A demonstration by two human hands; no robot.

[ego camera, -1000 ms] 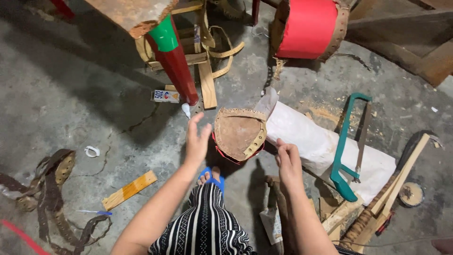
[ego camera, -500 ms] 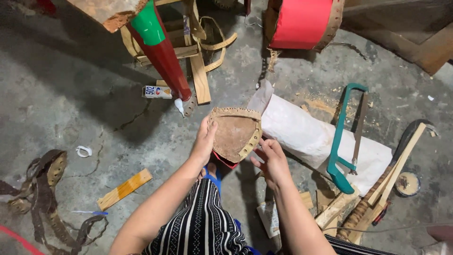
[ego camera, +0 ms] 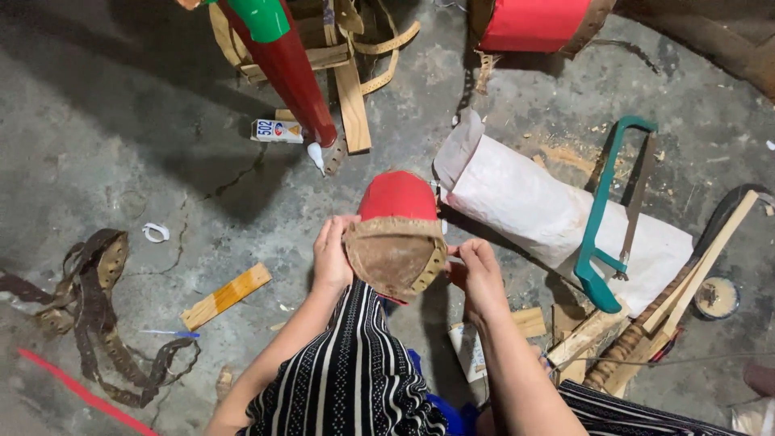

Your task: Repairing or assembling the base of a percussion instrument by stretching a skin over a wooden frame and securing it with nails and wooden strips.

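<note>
Both my hands hold a small drum-like piece over my knee. It has a red side and a brown hide face edged with a studded tan strip. My left hand grips its left rim. My right hand pinches its right rim. The hide face is turned toward me and the red side points away. My striped trouser leg lies under it.
A white sack lies to the right with a green hacksaw on it. A red and green post, a small glue box, wood strips, a red drum, leather straps and a wood block sit around on the concrete floor.
The piece has been tipped up toward me, so its red side now shows above the hide face. Both hands moved in to its rims.
</note>
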